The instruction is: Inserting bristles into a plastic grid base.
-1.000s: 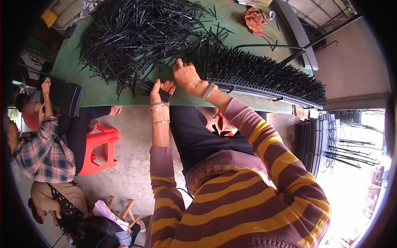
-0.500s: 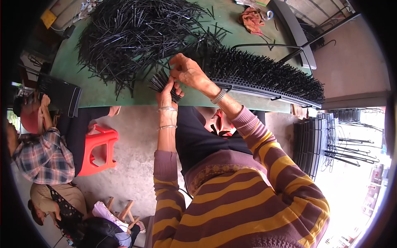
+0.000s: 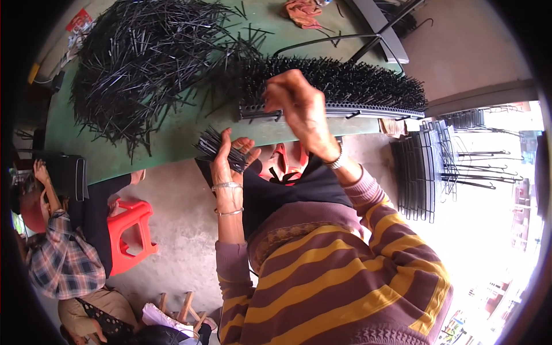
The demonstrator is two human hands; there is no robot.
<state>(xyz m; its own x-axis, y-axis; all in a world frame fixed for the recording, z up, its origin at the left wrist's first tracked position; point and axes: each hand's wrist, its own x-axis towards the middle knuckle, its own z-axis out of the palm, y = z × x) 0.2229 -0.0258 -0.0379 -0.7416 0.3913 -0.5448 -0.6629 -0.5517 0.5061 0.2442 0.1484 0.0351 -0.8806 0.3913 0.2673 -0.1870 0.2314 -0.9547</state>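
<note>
Left fingers [image 3: 246, 144] half curled, clamped with thumb and palm on a bundle of thin black sticks [image 3: 208, 140]; I've got the left hand [image 3: 224, 168] palm up, just past the counter's near edge, sticks fanning out of both sides of the grip. Right hand [image 3: 302, 109] is raised, fingers bent inward and motion-blurred; I can't tell whether they're together or pinching a stick. From my head view it overlaps the left end of a long perforated black rack [image 3: 356, 109], contact unclear. Upright black sticks [image 3: 345, 80] pack that rack densely, bristle-like, along its length. Metal bangles [image 3: 229, 210] on the left wrist, a banded watch [image 3: 335, 159] on the right. Farther out, left of the rack, a big loose heap of black sticks [image 3: 144, 63] lies in a tangle on the green counter [image 3: 109, 158], strays around its edges. Crumpled orange cloth [image 3: 302, 14] behind the rack, toward the counter's far side. Stacked black wire racks [image 3: 417, 178] with hooked rods stand off to the right. Left side: red plastic stool [image 3: 135, 236], person in a plaid shirt [image 3: 66, 256] beside it.
</note>
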